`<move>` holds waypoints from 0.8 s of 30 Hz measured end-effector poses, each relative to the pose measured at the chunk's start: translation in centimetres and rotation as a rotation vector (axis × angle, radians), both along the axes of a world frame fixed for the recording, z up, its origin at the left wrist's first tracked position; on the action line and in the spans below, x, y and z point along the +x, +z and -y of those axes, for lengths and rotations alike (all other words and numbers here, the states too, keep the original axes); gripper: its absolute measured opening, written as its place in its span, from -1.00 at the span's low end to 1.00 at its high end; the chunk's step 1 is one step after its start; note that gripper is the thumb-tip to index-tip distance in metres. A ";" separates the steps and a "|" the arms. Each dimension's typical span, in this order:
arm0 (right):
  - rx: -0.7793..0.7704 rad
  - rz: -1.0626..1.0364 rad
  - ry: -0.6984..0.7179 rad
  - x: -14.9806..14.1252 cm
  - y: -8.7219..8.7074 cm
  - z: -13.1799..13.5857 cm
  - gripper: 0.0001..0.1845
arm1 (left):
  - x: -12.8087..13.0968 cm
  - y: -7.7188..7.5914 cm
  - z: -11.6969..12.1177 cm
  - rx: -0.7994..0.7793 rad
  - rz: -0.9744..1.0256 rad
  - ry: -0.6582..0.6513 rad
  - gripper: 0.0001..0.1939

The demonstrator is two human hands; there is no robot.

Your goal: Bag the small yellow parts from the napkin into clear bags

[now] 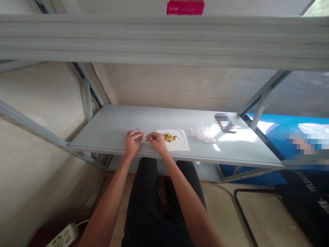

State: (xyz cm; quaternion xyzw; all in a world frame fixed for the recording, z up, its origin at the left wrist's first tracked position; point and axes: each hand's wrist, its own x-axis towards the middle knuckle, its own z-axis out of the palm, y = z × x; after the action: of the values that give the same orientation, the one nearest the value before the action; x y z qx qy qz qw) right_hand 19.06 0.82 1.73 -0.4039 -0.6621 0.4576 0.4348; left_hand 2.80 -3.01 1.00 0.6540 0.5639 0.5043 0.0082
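Note:
My left hand (133, 140) is closed in a pinch on a thin, clear piece of plastic (147, 132), which looks like a small plastic bag. From the other side, the fingertips of my right hand (157, 141) pinch its edge. Fine detail between the fingers is too small to make out. Just right of my right hand lies a white cloth or paper sheet (183, 141). On it rests a heap of yellow and dark capsules (169, 137), partly hidden by that hand.
A pile of clear plastic bags (203, 133) lies right of the sheet on the grey shelf table (123, 116). Farther back sits a blurred-out item (226, 122). An upper shelf beam (164, 41) crosses overhead, bearing a pink box (185, 7). A power strip (64, 236) is at lower left.

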 end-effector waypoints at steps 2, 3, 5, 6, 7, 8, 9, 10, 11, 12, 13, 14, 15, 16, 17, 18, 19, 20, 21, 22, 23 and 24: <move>0.026 -0.022 -0.009 0.1 -0.1 0.4 -0.84 | 0.2 0.4 0.2 -0.009 0.012 -0.008 -0.79; 0.040 -0.023 -0.021 0.1 -0.2 0.6 -0.83 | 0.3 0.6 0.4 -0.018 0.031 -0.021 -0.78; 0.090 -0.002 -0.032 0.0 -0.2 0.8 -0.82 | 0.6 0.9 0.7 -0.059 0.095 -0.066 -0.75; 0.121 0.016 -0.032 0.0 -0.3 0.9 -0.82 | 0.6 1.1 0.8 -0.087 0.129 -0.091 -0.74; 0.151 0.036 -0.032 0.0 -0.3 1.0 -0.82 | 0.7 1.1 0.8 -0.118 0.158 -0.113 -0.73; 0.177 0.055 -0.034 0.0 -0.2 1.1 -0.81 | 0.7 1.1 0.9 -0.146 0.180 -0.131 -0.71; 0.197 0.069 -0.039 0.1 -0.2 1.2 -0.81 | 0.8 1.1 0.9 -0.165 0.195 -0.141 -0.70; 0.210 0.081 -0.047 0.1 -0.2 1.3 -0.81 | 0.8 1.1 1.0 -0.177 0.207 -0.146 -0.68; 0.218 0.091 -0.054 0.2 -0.1 1.3 -0.81 | 0.8 1.0 1.0 -0.184 0.221 -0.145 -0.67; 0.225 0.097 -0.061 0.2 -0.1 1.4 -0.81 | 0.8 1.0 1.0 -0.192 0.235 -0.142 -0.66; 0.232 0.102 -0.066 0.2 0.0 1.5 -0.80 | 0.8 1.0 1.0 -0.199 0.249 -0.135 -0.65; 0.237 0.105 -0.066 0.3 0.0 1.6 -0.80 | 0.8 1.0 1.0 -0.208 0.260 -0.130 -0.65; 0.243 0.110 -0.061 0.3 0.1 1.7 -0.80 | 0.8 1.0 1.0 -0.221 0.269 -0.127 -0.66; 0.250 0.115 -0.048 0.3 0.2 1.8 -0.80 | 0.8 1.1 1.0 -0.239 0.277 -0.128 -0.66; 0.258 0.121 -0.026 0.4 0.3 1.9 -0.80 | 0.8 1.1 1.0 -0.261 0.285 -0.135 -0.65; 0.268 0.123 0.001 0.4 0.3 2.0 -0.80 | 0.8 1.2 1.0 -0.288 0.293 -0.149 -0.63; 0.279 0.122 0.027 0.4 0.4 2.0 -0.79 | 0.8 1.3 1.0 -0.318 0.299 -0.170 -0.62; 0.290 0.119 0.049 0.5 0.4 2.0 -0.79 | 0.8 1.4 0.9 -0.347 0.302 -0.196 -0.60; 0.301 0.115 0.063 0.5 0.4 2.0 -0.79 | 0.8 1.5 0.9 -0.373 0.302 -0.222 -0.60; 0.309 0.113 0.069 0.5 0.3 2.0 -0.79 | 0.7 1.6 0.8 -0.392 0.294 -0.248 -0.59; 0.314 0.114 0.067 0.4 0.3 1.9 -0.79 | 0.7 1.6 0.7 -0.405 0.282 -0.268 -0.58; 0.315 0.120 0.055 0.4 0.2 1.9 -0.79 | 0.7 1.7 0.7 -0.412 0.267 -0.282 -0.58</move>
State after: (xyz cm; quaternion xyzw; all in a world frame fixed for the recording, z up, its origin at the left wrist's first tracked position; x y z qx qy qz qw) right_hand 19.43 -1.06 1.89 -0.3391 -0.7611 0.3349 0.4399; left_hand 3.48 -3.69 2.66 0.6382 0.5519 0.4546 0.2854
